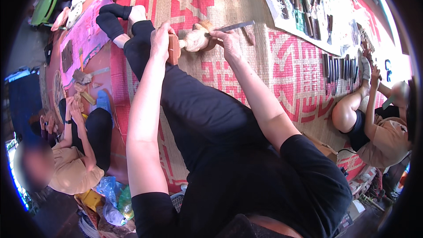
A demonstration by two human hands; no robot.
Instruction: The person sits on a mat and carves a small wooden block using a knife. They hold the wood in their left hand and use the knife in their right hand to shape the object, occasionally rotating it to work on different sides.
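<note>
Over the mat in front of my outstretched leg, a pale carved wooden piece (197, 39) with rounded forms lies between my two hands. My left hand (161, 40) is closed around a reddish-brown wooden block (174, 50) at the carving's left end. Whether block and carving are joined I cannot tell. At the carving's right side, my right hand (227, 43) pinches a flat metal-bladed tool (240, 25), its blade sticking out to the upper right. My fingers hide the tool's other end.
Several dark-handled tools (308, 11) lie on a white sheet at the far right, with a row of chisels (337, 67) below it on the red-patterned mat (295, 81). People sit at left and right. Wood pieces (82, 77) and a pink cloth (90, 39) are on the left.
</note>
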